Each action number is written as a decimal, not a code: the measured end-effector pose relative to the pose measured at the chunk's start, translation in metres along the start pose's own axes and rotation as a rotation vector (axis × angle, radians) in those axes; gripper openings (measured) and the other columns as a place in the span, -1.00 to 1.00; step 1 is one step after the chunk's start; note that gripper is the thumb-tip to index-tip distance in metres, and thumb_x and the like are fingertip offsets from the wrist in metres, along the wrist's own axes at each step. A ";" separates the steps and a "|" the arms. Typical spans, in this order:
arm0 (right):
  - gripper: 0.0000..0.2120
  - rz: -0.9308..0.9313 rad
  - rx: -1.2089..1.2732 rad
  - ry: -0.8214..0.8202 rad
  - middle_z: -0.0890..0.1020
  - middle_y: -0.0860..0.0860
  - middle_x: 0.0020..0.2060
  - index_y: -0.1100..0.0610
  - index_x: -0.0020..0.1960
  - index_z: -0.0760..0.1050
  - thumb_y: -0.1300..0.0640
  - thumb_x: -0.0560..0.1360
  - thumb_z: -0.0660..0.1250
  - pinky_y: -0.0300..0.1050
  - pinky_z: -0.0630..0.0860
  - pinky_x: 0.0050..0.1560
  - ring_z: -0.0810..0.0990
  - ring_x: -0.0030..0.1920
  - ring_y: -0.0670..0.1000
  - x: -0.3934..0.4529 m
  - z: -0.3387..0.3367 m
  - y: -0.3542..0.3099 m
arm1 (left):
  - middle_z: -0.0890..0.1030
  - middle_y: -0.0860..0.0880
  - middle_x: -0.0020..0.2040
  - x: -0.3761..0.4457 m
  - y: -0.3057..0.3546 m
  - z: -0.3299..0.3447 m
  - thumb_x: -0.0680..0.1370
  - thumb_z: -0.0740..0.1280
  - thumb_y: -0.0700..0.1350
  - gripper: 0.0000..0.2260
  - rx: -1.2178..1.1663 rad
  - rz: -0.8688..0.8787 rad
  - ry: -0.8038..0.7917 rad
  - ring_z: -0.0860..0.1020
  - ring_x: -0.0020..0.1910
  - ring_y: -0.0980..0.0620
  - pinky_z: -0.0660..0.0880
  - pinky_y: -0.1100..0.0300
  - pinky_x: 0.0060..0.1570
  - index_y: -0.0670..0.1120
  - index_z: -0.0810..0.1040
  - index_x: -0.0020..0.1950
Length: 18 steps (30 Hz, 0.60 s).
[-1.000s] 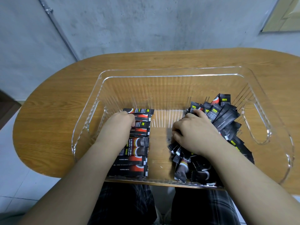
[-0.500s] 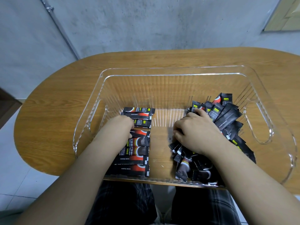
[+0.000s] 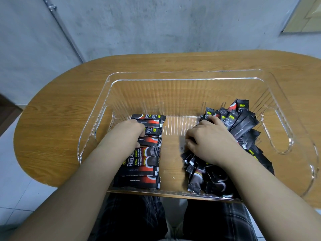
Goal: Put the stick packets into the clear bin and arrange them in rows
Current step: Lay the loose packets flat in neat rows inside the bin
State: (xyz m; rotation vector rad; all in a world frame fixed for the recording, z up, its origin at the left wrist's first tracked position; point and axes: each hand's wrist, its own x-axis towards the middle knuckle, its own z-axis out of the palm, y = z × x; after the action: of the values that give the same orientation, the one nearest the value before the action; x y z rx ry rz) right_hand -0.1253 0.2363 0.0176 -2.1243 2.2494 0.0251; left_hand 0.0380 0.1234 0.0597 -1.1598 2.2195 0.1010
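The stick packets lie inside the clear bin (image 3: 182, 79) in two groups: a neat row (image 3: 147, 159) at 9 o'clock of the floor, and a loose pile (image 3: 243, 124) at 3 o'clock. The left hand (image 3: 132, 131) presses curled fingers on the far packets of the row; whether it pinches one cannot be told. The right hand (image 3: 208, 141) lies on the pile with fingers bent round some packets. The step seems to be feeding the row from the pile. The next move probably needs one packet lifted alone and laid parallel to the others. The bin stands on an oval wooden table (image 3: 60, 105), before a grey concrete wall (image 3: 156, 23).
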 end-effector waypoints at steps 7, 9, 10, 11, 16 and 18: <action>-0.73 0.003 0.008 -0.002 0.63 -0.10 0.01 -0.04 0.00 0.51 -0.05 0.58 0.05 -0.04 0.02 0.40 0.43 0.16 -0.02 0.000 -0.001 -0.001 | 0.49 -0.07 0.24 -0.001 -0.004 0.013 0.55 0.34 -0.11 -0.71 -0.069 0.013 0.151 0.46 0.22 -0.05 0.37 0.14 0.13 -0.10 0.45 0.26; -0.73 0.003 0.008 -0.003 0.63 -0.10 0.01 -0.04 0.00 0.51 -0.05 0.58 0.05 -0.03 0.03 0.40 0.43 0.16 -0.02 0.000 -0.001 -0.001 | 0.50 -0.07 0.23 -0.001 -0.003 0.012 0.57 0.31 -0.10 -0.71 -0.064 0.003 0.131 0.47 0.22 -0.06 0.39 0.13 0.14 -0.11 0.46 0.27; -0.73 0.004 0.010 -0.006 0.63 -0.10 0.01 -0.04 0.00 0.51 -0.05 0.58 0.05 -0.03 0.03 0.40 0.43 0.16 -0.02 0.000 -0.001 -0.001 | 0.51 -0.07 0.23 -0.001 -0.003 0.012 0.58 0.28 -0.11 -0.72 -0.047 -0.002 0.119 0.48 0.22 -0.07 0.40 0.13 0.15 -0.11 0.47 0.28; -0.73 0.006 0.013 -0.009 0.63 -0.10 0.00 -0.04 -0.01 0.51 -0.05 0.58 0.05 -0.03 0.03 0.40 0.43 0.16 -0.02 0.000 -0.001 -0.001 | 0.52 -0.08 0.22 0.000 -0.003 0.011 0.59 0.25 -0.12 -0.73 -0.021 -0.003 0.117 0.49 0.21 -0.07 0.42 0.13 0.14 -0.11 0.48 0.28; -0.73 0.003 0.009 -0.009 0.63 -0.10 0.01 -0.04 0.00 0.52 -0.05 0.58 0.05 -0.03 0.03 0.40 0.43 0.16 -0.02 0.000 -0.001 0.000 | 0.48 -0.08 0.28 0.005 -0.005 0.012 0.59 0.27 -0.14 -0.70 -0.076 -0.017 0.106 0.47 0.20 -0.05 0.36 0.17 0.07 -0.07 0.43 0.33; -0.73 0.004 0.011 -0.004 0.63 -0.10 0.00 -0.03 0.00 0.52 -0.05 0.58 0.05 -0.04 0.02 0.39 0.43 0.16 -0.02 0.000 -0.001 -0.001 | 0.53 -0.06 0.20 0.009 -0.007 0.017 0.57 0.28 -0.19 -0.75 -0.152 -0.018 0.154 0.44 0.02 -0.02 0.29 0.22 -0.06 -0.09 0.44 0.26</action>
State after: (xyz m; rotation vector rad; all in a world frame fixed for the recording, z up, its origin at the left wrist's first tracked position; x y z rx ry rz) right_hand -0.1247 0.2367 0.0185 -2.1129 2.2464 0.0175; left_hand 0.0480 0.1186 0.0428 -1.3079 2.3692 0.1819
